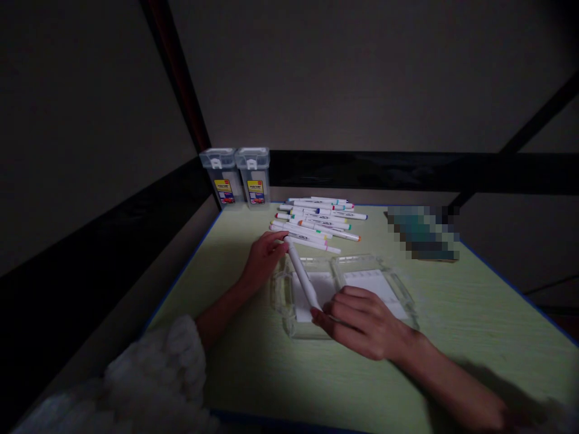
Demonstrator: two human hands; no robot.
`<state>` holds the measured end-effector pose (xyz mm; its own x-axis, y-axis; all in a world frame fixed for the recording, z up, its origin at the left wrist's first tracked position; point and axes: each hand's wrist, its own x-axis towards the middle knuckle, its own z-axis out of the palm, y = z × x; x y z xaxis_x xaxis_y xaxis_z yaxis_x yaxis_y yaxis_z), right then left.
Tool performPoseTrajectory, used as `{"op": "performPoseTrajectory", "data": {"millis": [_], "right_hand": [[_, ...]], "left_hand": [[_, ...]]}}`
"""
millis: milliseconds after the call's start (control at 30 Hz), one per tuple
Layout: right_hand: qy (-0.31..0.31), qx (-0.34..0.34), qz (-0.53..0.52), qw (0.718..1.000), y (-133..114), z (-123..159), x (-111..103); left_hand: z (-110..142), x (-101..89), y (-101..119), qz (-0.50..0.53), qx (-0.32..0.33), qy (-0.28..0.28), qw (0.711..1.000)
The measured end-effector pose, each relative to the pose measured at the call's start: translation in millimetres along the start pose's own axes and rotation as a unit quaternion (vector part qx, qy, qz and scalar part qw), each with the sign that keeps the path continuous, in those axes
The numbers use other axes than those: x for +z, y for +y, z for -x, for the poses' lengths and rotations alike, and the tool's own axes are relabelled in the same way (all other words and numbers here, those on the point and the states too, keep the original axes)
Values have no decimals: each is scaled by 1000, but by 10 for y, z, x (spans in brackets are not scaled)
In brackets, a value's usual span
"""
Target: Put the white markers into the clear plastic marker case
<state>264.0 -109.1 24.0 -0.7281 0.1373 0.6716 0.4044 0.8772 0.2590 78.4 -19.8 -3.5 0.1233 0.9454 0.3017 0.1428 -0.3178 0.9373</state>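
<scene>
White marker (302, 274) over open case (283, 292), paper (377, 284) inside.

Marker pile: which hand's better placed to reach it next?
Left, probably. The left hand is closer to the marker pile; the right hand is farther back. Both hold the white marker, so the left would need to release its end first.

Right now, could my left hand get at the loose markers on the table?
Probably, yes: the left hand looks close to the loose markers, with nothing visible standing between. Its fingers seem to pinch one end of the held marker, though, so they'd likely need freeing first.
</scene>
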Motion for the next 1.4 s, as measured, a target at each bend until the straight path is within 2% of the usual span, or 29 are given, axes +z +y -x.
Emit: {"op": "performPoseTrajectory", "data": {"millis": [567,833,1000,1400], "right_hand": [[-35,-7,-38,999,-157,13,25],[-69,0,-51,996,-191,63,93],[-69,3,-56,996,-194,53,105],[-97,0,-59,993,-207,53,111]], "left_hand": [[36,68,-50,-55,6,-42,998],[43,70,24,-94,-9,-33,995],[48,79,67,-127,-14,-28,991],[46,85,9,-158,-9,-44,986]]}}
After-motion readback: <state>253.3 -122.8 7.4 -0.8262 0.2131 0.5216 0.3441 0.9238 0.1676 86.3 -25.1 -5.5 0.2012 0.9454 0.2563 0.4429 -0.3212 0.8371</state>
